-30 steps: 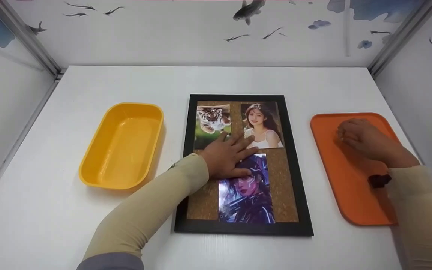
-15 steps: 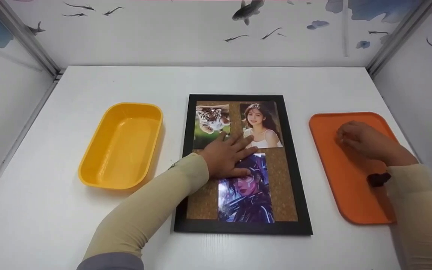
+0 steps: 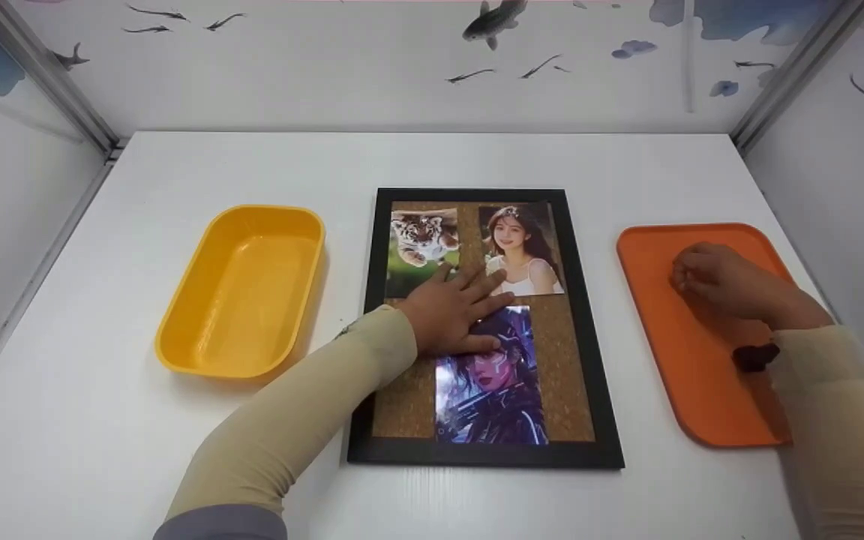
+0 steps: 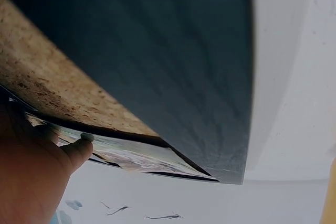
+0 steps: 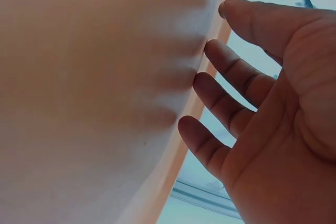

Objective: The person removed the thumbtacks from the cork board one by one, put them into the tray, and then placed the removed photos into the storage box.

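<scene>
My left hand (image 3: 456, 311) rests flat with spread fingers on a black-framed cork board (image 3: 567, 360), seen also along its dark frame (image 4: 210, 77) in the left wrist view. It partly covers three pictures: a tiger cub photo (image 3: 426, 236), a portrait photo (image 3: 526, 244) of a person in white, and a purple-blue illustrated print (image 3: 492, 405). On the right, my right hand (image 3: 732, 281) is over an orange tray (image 3: 702, 375). In the right wrist view, its loosely bent fingertips (image 5: 191, 127) touch or nearly touch the tray's surface, with nothing visible between them.
A yellow rectangular tub (image 3: 252, 300) with raised walls stands left of the board. A small dark object (image 3: 756, 358) shows at my right wrist, above the tray. White panels with painted fish (image 3: 496, 22) enclose the white table (image 3: 312, 165) at the back and sides.
</scene>
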The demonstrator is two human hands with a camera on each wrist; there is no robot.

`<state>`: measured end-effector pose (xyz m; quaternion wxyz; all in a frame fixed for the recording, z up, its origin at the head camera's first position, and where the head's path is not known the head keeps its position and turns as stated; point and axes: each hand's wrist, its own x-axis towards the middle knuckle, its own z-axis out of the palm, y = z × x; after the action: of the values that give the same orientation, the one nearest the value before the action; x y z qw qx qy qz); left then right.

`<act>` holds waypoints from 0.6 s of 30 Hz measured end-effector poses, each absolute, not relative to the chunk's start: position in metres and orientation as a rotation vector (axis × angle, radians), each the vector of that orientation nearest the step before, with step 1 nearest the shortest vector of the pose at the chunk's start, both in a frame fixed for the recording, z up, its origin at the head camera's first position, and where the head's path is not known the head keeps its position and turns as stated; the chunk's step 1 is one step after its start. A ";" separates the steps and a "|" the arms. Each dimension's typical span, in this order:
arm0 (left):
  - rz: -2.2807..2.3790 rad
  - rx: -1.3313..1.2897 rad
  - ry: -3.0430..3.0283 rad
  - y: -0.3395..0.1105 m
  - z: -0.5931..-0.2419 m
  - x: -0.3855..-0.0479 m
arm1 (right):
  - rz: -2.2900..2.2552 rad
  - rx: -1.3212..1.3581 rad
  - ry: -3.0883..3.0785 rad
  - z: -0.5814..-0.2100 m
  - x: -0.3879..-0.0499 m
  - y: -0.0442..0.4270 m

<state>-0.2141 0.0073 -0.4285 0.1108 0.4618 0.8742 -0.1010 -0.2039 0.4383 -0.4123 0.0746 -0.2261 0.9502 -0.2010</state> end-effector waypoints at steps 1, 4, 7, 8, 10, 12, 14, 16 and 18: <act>-0.286 1.355 2.567 0.007 -0.428 -0.214 | -0.608 -0.693 2.857 -0.413 -0.204 0.438; -0.262 1.356 2.563 0.006 -0.426 -0.213 | -0.610 -0.724 2.866 -0.415 -0.205 0.438; -0.260 1.361 2.562 0.006 -0.426 -0.212 | -0.617 -0.678 2.857 -0.415 -0.205 0.437; -0.259 1.365 2.563 0.006 -0.426 -0.212 | -0.617 -0.666 2.854 -0.415 -0.204 0.437; -0.265 1.368 2.564 0.005 -0.426 -0.212 | -0.615 -0.639 2.849 -0.414 -0.204 0.437; -0.268 1.370 2.567 0.005 -0.426 -0.212 | -0.613 -0.623 2.845 -0.413 -0.203 0.437; -0.273 1.366 2.566 0.006 -0.426 -0.212 | -0.613 -0.612 2.842 -0.412 -0.203 0.437; -0.280 1.363 2.566 0.006 -0.425 -0.212 | -0.612 -0.612 2.841 -0.412 -0.203 0.437; -0.282 1.362 2.568 0.006 -0.424 -0.212 | -0.615 -0.603 2.838 -0.412 -0.203 0.437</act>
<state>-0.2117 0.0060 -0.4243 0.1102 0.4634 0.8740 -0.0960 -0.2035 0.4369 -0.4120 0.0876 -0.2025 0.9532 -0.2066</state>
